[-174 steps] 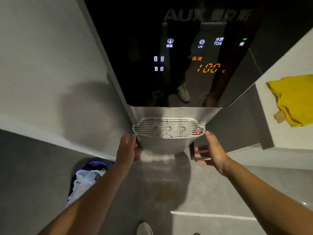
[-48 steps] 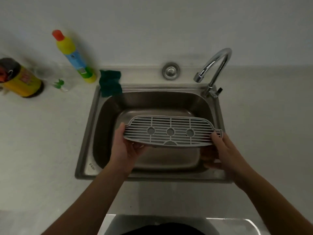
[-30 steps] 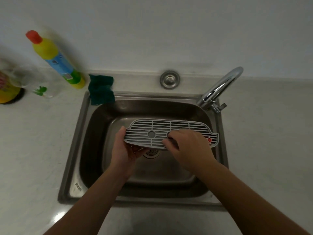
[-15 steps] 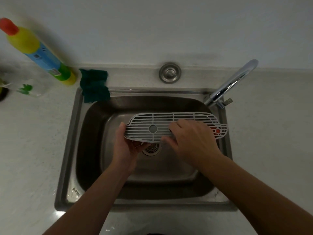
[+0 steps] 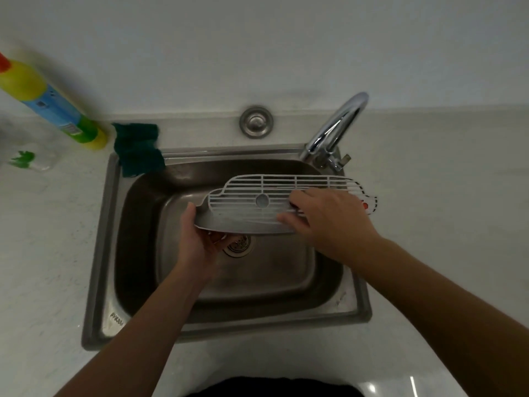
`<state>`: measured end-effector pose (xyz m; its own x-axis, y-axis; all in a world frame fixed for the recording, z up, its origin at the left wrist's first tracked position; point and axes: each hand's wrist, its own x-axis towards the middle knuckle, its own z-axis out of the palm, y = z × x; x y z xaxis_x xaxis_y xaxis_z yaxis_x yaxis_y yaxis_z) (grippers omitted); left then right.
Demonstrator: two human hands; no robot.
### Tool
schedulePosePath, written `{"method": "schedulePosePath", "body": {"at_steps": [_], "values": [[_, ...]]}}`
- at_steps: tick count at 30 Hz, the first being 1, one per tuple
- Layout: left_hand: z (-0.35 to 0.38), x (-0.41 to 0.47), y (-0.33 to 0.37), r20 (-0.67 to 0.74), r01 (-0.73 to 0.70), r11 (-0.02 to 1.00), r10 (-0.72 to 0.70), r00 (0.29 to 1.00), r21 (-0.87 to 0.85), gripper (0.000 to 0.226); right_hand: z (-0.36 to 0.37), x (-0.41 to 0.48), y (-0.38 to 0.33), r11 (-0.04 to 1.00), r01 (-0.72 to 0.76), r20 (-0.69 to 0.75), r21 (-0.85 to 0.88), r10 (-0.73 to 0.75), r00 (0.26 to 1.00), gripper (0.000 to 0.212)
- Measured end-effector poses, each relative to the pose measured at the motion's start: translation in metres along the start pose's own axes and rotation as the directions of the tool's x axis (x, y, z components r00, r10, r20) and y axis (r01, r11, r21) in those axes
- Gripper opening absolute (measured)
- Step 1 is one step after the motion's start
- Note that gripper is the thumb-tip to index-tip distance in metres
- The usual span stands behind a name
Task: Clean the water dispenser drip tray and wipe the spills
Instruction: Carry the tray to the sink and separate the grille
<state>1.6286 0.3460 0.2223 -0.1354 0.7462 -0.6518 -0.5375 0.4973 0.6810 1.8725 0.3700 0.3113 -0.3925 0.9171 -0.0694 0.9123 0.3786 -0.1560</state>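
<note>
A dark garment shows at the bottom edge, against the pale speckled worktop. Set into the worktop is a rectangular stainless-steel sink with a round strainer drain in its floor. Both forearms reach over the sink's near rim.

The left hand holds the left end of the grey plastic drip tray above the basin, with the thumb over the rim and the fingers curled underneath. The right hand lies across the tray's right half. Its fingers bend onto the white slotted grille and its thumb presses the near edge, pinching it. A small red dot shows at the grille's right tip.

At the sink's far right corner rises a curved chrome tap. A round metal cap sits behind the middle of the far rim. A dark green scouring cloth drapes over the far left corner. Just left of it stands a yellow bottle with a blue label.
</note>
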Motion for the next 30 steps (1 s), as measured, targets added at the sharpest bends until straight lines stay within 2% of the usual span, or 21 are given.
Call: {"method": "schedulePosePath", "body": {"at_steps": [4, 7, 13, 15, 19, 24, 30], "values": [[-0.003, -0.005, -0.006, -0.068, -0.005, 1.0, 0.004, 0.998, -0.018, 0.039, 0.001, -0.022, 0.045, 0.984, -0.178, -0.02, -0.004, 0.178, 0.984, 0.041], [-0.007, -0.012, -0.011, -0.098, -0.016, 1.0, 0.015, 0.995, -0.007, 0.039, 0.016, -0.04, 0.088, 0.936, -0.351, -0.054, 0.028, 0.352, 0.934, 0.038], [-0.007, -0.029, -0.025, -0.12, 0.017, 1.0, -0.016, 0.993, 0.003, 0.044, 0.064, -0.077, 0.146, 0.806, -0.59, 0.069, -0.051, 0.592, 0.803, 0.046], [-0.006, -0.032, -0.03, -0.114, 0.027, 1.0, -0.026, 0.993, 0.001, 0.045, 0.077, -0.086, 0.15, 0.784, -0.62, 0.086, -0.025, 0.62, 0.78, 0.044], [-0.004, -0.039, -0.038, -0.088, 0.034, 0.999, -0.032, 0.996, 0.016, 0.049, 0.088, -0.1, 0.15, 0.778, -0.621, 0.019, 0.089, 0.623, 0.782, 0.036], [-0.001, -0.043, -0.04, -0.094, 0.03, 0.999, -0.027, 0.995, 0.031, 0.053, 0.087, -0.107, 0.148, 0.733, -0.649, 0.035, 0.206, 0.657, 0.753, 0.023], [-0.002, -0.042, -0.03, -0.116, -0.004, 0.998, 0.01, 0.993, 0.055, 0.051, 0.074, -0.111, 0.123, 0.719, -0.581, -0.045, 0.382, 0.643, 0.765, 0.018]]}}
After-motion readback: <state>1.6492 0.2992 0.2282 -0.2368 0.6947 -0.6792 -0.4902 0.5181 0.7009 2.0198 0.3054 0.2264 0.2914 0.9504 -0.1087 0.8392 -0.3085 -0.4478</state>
